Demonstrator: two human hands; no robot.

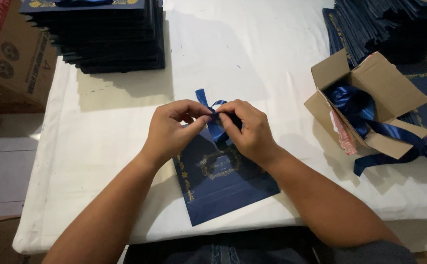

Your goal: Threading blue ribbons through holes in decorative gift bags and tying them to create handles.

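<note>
Both the left hand [172, 128] and right hand [247, 129] pinch a half-tied blue ribbon [214, 117] atop the navy gift bag [221, 183], bow unfinished.

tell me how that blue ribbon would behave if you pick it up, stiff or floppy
Probably floppy: the blue ribbon curls into soft loops between the left hand and right hand. Its sheen suggests a satin surface, so it may slip. It looks thin, likely very light.

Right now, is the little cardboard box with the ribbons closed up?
No, the small cardboard box on the white table has its flaps open, and blue ribbons spill out of it.
</note>
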